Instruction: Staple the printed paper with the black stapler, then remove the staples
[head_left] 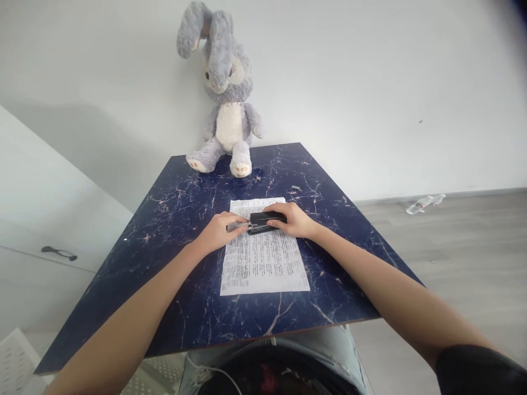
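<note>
A black stapler (259, 218) is held over the printed sheet of paper (263, 274), its long side running left to right. My right hand (293, 218) grips its right end, thumb below and fingers on top. At the stapler's left end, my left hand (224, 229) pinches a narrow grey, metallic-looking piece (236, 225) between thumb and fingers. That piece meets or nearly touches the stapler; whether it is part of it I cannot tell. The paper lies flat under both hands, covered with lines of dark print.
A blue marble-patterned table (197, 312) carries everything. A grey plush rabbit (229, 123) sits at its back edge against the wall. One small grey strip (295, 187) lies beyond the paper. Clear plastic (425, 204) rests on the floor at right.
</note>
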Tool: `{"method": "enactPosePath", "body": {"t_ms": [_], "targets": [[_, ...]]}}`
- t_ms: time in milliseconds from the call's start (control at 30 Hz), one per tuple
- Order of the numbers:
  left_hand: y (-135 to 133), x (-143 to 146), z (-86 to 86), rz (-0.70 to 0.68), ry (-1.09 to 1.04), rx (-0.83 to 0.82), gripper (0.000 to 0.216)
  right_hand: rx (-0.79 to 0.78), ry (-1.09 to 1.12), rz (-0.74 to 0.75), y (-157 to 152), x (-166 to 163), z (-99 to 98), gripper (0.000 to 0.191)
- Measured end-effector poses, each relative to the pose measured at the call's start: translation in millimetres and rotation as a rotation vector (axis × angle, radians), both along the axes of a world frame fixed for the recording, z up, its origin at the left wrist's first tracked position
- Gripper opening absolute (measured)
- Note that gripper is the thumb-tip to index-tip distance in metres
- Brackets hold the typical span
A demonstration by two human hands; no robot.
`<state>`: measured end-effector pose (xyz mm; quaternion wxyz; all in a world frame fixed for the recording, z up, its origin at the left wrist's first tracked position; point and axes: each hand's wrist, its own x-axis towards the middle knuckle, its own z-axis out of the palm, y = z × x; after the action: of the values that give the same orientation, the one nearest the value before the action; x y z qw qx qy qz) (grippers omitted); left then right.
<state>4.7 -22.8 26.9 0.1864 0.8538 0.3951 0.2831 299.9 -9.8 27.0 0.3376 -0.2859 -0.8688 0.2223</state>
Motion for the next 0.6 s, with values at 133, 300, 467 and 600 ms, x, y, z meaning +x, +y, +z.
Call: {"method": "enactPosePath", "body": {"t_ms": [133, 300, 467, 600], "targets": [[0.1, 1.1, -1.0, -0.017, 0.0, 0.007, 0.019, 0.018, -0.015, 0.01, -0.4, 0.7, 1.6, 0.026], [0.6, 2.5, -2.0, 0.012, 0.01, 0.022, 0.019, 0.013, -0.04, 0.014, 0.3, 1.0, 1.4, 0.027], [0.8, 4.0, -2.3, -0.003, 0.003, 0.032, 0.019, 0.014, -0.039, 0.011, 1.3, 1.3, -0.2, 0.029], [1.0, 4.2, -3.0, -0.005, 0.011, 0.045, 0.017, 0.011, -0.045, 0.013, 1.3, 1.7, -0.1, 0.028]]}}
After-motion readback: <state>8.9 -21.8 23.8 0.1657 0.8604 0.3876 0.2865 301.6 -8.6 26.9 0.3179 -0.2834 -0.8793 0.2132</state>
